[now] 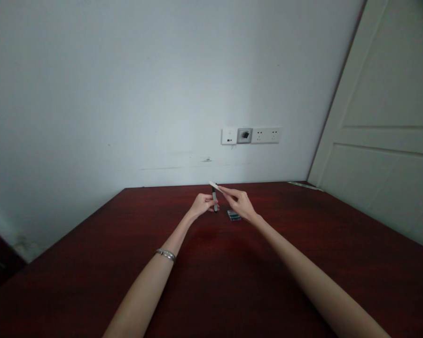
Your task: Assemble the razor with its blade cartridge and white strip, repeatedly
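While the left hand [200, 205] pinches one slim grey-and-black stick [215, 202] toward the dark-red wooden desk [215, 281]'s far edge | right hand [243, 205]: grip closed on one thin white strip [215, 186] | one small dark rectangle [234, 215] beside

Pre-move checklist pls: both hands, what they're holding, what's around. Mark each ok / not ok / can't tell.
1. Left hand has the grey-and-black stick in its fingers: ok.
2. Right hand has the white strip at its fingertips: ok.
3. Strip and stick clear of each other: cannot tell; they overlap in this view, so contact isn't settled.
4. Working area under the hands free of loose items: not ok; a small flat packet lies on the tabletop by the right hand.
5. Bracelet away from the held things: ok, it sits back on the left arm.
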Available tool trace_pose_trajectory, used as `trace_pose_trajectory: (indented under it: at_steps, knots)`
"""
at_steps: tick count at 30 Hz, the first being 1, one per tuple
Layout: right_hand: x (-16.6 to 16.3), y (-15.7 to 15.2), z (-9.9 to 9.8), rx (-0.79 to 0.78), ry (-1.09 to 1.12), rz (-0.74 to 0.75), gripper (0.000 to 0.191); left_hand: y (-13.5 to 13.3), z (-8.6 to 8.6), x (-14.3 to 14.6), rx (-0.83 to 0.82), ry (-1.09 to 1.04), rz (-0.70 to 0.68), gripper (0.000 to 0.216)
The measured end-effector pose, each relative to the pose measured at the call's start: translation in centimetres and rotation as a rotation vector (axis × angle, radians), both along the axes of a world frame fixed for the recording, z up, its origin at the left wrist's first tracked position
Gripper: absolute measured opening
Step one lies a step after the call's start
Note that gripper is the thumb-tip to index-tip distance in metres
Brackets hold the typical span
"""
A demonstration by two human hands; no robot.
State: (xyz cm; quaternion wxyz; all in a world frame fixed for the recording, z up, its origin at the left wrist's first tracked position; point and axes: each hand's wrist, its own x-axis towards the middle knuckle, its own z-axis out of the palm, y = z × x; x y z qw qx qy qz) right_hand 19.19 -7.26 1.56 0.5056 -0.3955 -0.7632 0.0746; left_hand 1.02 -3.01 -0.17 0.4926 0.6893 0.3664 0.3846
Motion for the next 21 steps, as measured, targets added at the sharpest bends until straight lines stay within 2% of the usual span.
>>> trace_pose_trajectory:
  at_steps: [4, 10, 12, 15, 18, 21]
  knots:
    - [1.0, 0.6, -0.7, -0.003, 0.043, -0.016, 0.034, 0.0, -0.1, 0.2, -0.009, 0.004, -0.041, 0.027]
    - [2.5, 1.6, -1.0, -0.061, 0.073, -0.069, 0.034, -0.1, 0.1, -0.1, -0.007, -0.004, -0.005, 0.027]
    - [2.7, 1.7, -0.6, -0.084, 0.110, -0.084, 0.035, 0.1, 0.1, -0.3, -0.001, -0.013, -0.008, 0.028]
    - [2.8, 1.4, 0.5, -0.147, 0.146, -0.021, 0.037, 0.6, -0.4, -0.5, 0.005, -0.014, -0.030, 0.027]
    - [2.7, 0.7, 1.6, -0.219, 0.127, 0.057, 0.038, 1.2, -1.1, -0.5, 0.046, 0.000, -0.050, 0.024]
    - [2.6, 0.0, 2.1, -0.219, 0.068, 0.071, 0.037, 1.6, -1.5, -0.5, 0.112, 0.029, -0.057, 0.020]
